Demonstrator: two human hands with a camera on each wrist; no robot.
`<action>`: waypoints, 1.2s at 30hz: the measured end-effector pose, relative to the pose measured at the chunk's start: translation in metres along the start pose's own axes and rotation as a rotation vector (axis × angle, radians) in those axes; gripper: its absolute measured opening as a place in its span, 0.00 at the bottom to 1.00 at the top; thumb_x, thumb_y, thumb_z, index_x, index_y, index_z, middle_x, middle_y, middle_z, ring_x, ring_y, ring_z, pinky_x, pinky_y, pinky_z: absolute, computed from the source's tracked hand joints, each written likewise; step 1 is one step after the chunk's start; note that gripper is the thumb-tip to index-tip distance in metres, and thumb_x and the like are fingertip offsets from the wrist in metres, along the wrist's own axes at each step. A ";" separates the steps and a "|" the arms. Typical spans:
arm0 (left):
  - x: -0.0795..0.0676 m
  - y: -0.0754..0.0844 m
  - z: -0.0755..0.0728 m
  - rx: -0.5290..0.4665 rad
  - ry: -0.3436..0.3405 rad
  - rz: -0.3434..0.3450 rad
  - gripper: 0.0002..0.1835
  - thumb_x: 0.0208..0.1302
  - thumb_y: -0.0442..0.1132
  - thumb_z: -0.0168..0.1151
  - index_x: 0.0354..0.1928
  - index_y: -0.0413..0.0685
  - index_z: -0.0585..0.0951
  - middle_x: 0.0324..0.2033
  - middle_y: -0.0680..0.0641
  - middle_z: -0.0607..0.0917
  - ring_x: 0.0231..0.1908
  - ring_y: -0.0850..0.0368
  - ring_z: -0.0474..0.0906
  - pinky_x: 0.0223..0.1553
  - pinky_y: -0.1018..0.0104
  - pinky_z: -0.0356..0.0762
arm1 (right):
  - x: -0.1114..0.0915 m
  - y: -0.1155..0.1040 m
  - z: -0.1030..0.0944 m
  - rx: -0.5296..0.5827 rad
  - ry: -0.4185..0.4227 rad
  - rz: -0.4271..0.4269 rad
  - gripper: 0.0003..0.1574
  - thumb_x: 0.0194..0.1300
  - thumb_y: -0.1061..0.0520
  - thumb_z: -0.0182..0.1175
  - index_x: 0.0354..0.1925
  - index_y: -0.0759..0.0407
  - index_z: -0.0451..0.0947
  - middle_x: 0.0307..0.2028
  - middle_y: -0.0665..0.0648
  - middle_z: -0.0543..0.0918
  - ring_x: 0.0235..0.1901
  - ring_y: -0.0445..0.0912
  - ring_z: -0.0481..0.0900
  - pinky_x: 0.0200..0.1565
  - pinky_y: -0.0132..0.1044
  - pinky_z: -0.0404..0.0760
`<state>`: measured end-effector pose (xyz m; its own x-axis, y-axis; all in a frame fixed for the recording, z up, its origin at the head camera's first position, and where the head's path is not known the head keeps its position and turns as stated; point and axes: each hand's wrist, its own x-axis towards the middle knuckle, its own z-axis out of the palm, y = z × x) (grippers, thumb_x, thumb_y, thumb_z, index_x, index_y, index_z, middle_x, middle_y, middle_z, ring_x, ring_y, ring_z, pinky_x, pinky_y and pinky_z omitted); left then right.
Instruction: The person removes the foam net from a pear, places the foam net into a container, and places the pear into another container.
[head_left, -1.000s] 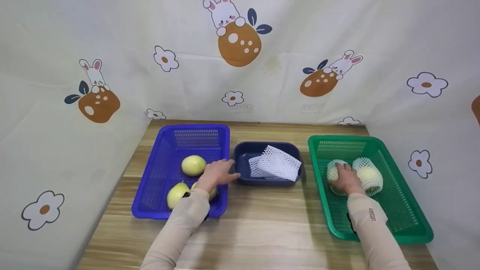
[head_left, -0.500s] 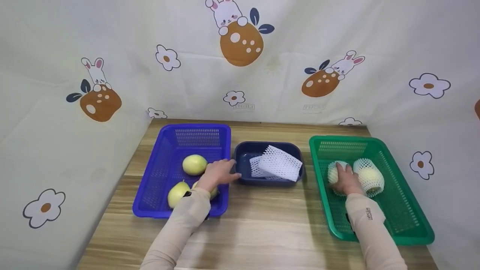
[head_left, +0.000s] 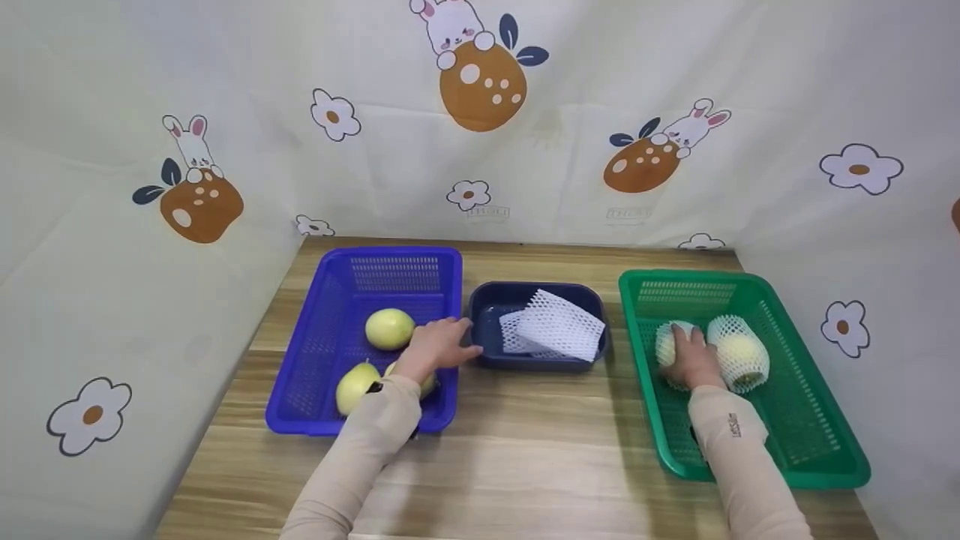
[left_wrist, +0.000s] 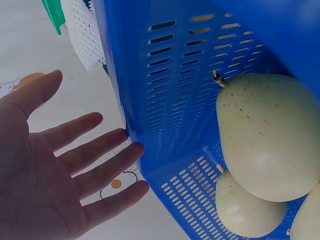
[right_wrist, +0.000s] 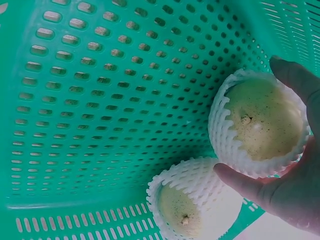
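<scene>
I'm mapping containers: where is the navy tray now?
In the head view, the navy tray sits between the blue basket, left, and green basket, right, by the left hand.

The right hand (head_left: 695, 363) holds a netted pear (right_wrist: 267, 120) which wears a white foam net; its speckled, yellowish-green end shows bare through the opening. It is in the green basket (head_left: 814, 478), near the left wall, just beside a second netted pear (head_left: 740, 354). The left hand (head_left: 437, 345), fingers spread, is by the right rim of the blue basket (head_left: 319, 428), where three bare pears (head_left: 389, 329) lie, one partly hidden.
</scene>
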<state>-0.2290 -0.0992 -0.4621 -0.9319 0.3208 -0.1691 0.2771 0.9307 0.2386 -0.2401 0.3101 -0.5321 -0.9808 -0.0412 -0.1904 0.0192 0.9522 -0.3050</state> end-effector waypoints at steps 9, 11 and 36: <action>0.001 0.000 -0.001 0.002 0.007 0.003 0.29 0.55 0.56 0.56 0.55 0.46 0.72 0.48 0.41 0.75 0.46 0.41 0.72 0.42 0.48 0.68 | 0.002 0.000 0.002 -0.031 0.051 -0.023 0.47 0.48 0.58 0.63 0.60 0.71 0.51 0.51 0.80 0.55 0.47 0.74 0.57 0.46 0.63 0.58; 0.002 0.000 -0.001 0.000 0.009 0.004 0.29 0.55 0.55 0.56 0.54 0.46 0.72 0.48 0.41 0.76 0.45 0.41 0.72 0.41 0.48 0.68 | 0.001 0.000 0.002 -0.037 0.056 -0.027 0.46 0.48 0.59 0.63 0.60 0.71 0.52 0.50 0.80 0.56 0.47 0.74 0.57 0.46 0.63 0.59; 0.000 0.000 -0.001 0.000 0.004 -0.005 0.28 0.55 0.56 0.56 0.54 0.47 0.72 0.47 0.42 0.76 0.46 0.41 0.72 0.42 0.48 0.68 | -0.001 0.004 -0.001 0.050 0.069 -0.010 0.45 0.49 0.58 0.62 0.60 0.69 0.52 0.52 0.77 0.55 0.47 0.74 0.55 0.43 0.64 0.60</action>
<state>-0.2293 -0.0993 -0.4616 -0.9342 0.3157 -0.1660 0.2729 0.9323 0.2375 -0.2390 0.3145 -0.5320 -0.9920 -0.0279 -0.1229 0.0175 0.9355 -0.3529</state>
